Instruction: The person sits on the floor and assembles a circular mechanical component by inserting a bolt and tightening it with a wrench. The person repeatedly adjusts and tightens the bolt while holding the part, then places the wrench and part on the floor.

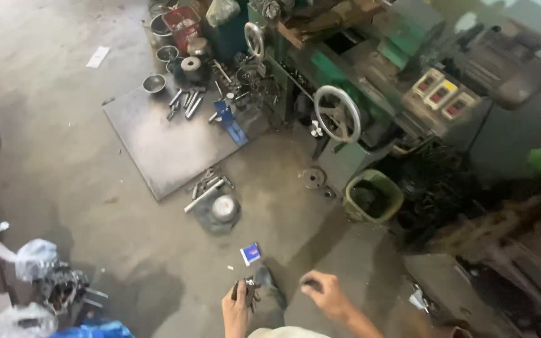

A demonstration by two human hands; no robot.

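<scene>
Carefully does it with the small dark metal part (247,291): pinched in the curled fingers of the left hand (235,308), low in the view, just above the concrete floor (64,156). Worth tightening that pinch with the fingertips spread along the piece rather than bunched at one end, since it looks irregular and likely oily. Right hand (324,294) just beside it but apart, fingers folded into a loose fist; possibly something small and dark inside, but too blurred to tell. Best to bring the two hands together close to the body, wrists steady, and to work low so that a slip means a short fall. Mind the litter underfoot: a small blue and white box (250,253) near the left hand, a round metal dish (225,208) and loose rods beyond it, then a steel plate (164,147) strewn with cylinders. Well apart, a green machine with a handwheel (337,114) and a green bucket (374,198) at its foot. Advisable to stay clear of both.
</scene>
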